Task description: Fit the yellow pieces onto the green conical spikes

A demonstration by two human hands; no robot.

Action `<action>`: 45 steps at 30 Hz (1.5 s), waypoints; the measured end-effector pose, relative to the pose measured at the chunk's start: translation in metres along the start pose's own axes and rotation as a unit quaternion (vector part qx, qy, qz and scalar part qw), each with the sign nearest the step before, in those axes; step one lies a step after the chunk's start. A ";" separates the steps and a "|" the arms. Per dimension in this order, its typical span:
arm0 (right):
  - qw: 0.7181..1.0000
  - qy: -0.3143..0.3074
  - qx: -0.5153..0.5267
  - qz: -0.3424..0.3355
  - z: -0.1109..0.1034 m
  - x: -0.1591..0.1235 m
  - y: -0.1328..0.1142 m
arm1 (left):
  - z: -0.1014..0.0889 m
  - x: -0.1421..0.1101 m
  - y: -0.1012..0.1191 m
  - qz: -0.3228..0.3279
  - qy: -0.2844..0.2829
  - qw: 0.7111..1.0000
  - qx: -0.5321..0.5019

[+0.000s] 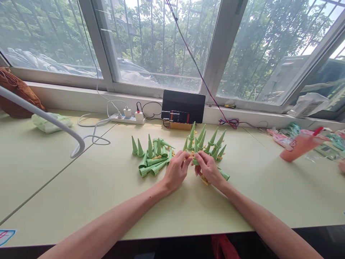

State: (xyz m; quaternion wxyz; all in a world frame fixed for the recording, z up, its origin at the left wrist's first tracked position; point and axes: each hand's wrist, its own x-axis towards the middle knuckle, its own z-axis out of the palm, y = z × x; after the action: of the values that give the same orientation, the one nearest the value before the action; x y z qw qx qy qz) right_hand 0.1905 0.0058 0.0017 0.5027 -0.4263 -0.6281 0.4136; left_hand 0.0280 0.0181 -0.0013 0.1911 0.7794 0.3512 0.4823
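My right hand (211, 169) grips a green cone-shaped plastic spike (196, 159), its point up and its wide collar down. Fingers closed in a pinch, my left hand (175, 171) holds a small yellow plastic piece (190, 157) against or very near the side of that spike; whether they are joined I cannot tell. Left of my hands lies a pile of green spikes (154, 162), some upright and some on their sides. Behind my right hand stands a group of spikes (212, 138) with yellow pieces on them. Loose yellow pieces (205, 181) lie beneath my right hand, partly hidden.
A dark tablet (183, 99) leans by the window, a phone (179, 117) before it. A power strip (128, 118) with cables sits further left. At right a pink drink cup (302, 145) tilts beside plastic packets. A white curved tube (45, 117) crosses the left side.
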 end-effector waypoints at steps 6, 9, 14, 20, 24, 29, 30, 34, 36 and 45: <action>0.999 -0.001 0.024 0.026 0.000 -0.002 -0.001 | 0.001 -0.002 -0.001 0.002 -0.029 1.000 -0.010; 0.999 -0.003 0.023 0.037 0.000 -0.004 -0.003 | 0.002 -0.003 -0.001 -0.003 -0.041 0.999 -0.002; 0.999 -0.018 0.022 0.044 0.000 -0.005 -0.007 | 0.001 -0.003 0.000 0.004 -0.057 0.998 0.009; 0.998 -0.015 0.019 0.055 0.000 -0.007 -0.009 | 0.000 -0.003 0.001 0.021 -0.063 0.998 0.017; 0.997 -0.021 0.016 0.066 0.000 -0.007 -0.011 | 0.001 -0.002 0.001 0.032 -0.066 0.997 0.012; 0.997 -0.025 0.021 0.070 0.001 -0.008 -0.011 | 0.002 -0.003 -0.001 0.042 -0.060 0.997 -0.002; 0.997 -0.025 0.022 0.070 0.001 -0.008 -0.011 | 0.002 -0.003 -0.001 0.039 -0.060 0.997 -0.005; 0.996 -0.030 0.026 0.077 0.001 -0.009 -0.011 | 0.003 -0.004 -0.002 0.029 -0.062 0.998 -0.014; 0.996 -0.031 0.026 0.076 0.001 -0.009 -0.012 | 0.003 -0.005 -0.001 0.026 -0.062 0.998 -0.018; 0.996 -0.033 0.019 0.074 0.002 -0.011 -0.013 | 0.004 -0.006 0.001 0.006 -0.069 0.997 -0.040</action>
State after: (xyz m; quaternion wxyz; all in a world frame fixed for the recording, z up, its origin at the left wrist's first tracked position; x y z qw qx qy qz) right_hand 0.1885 -0.0082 0.0107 0.4574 -0.4480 -0.6030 0.4759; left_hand 0.0297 0.0135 -0.0061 0.2428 0.8047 0.3129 0.4422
